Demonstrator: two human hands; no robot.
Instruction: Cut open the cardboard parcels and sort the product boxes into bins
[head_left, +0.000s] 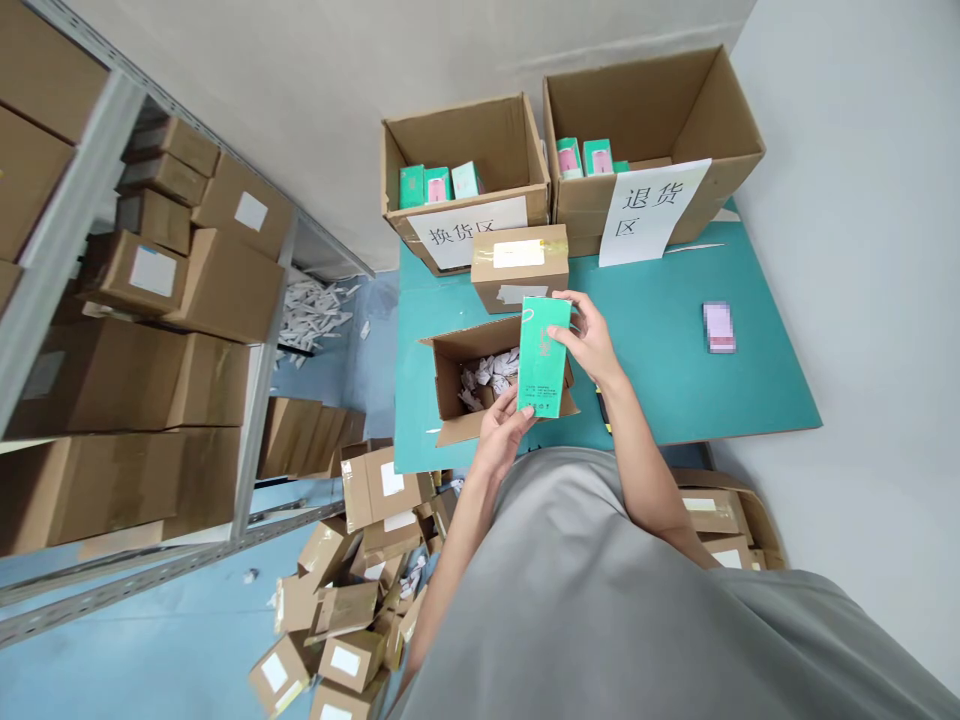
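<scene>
A green product box (pixel 541 370) with small printed text is held upright between both hands. My left hand (pixel 501 432) grips its lower left corner, thumb on the front. My right hand (pixel 589 340) holds the upper right side, with the thumb pressed on the front face. Behind and to the left of the green box stands an open cardboard box (pixel 459 370) with crumpled white paper inside; the green box hides part of it. Just beyond, a closed cardboard parcel (pixel 519 262) with a white label and yellowish tape rests on the table.
Two large cartons, one left (pixel 465 205) and one right (pixel 577 210), hold green boxes and bear paper signs. A pixelated pink item (pixel 718 328) lies on the green table (pixel 750 400). Shelves with boxes (pixel 124 370) stand left; discarded cartons (pixel 349 610) pile on the floor.
</scene>
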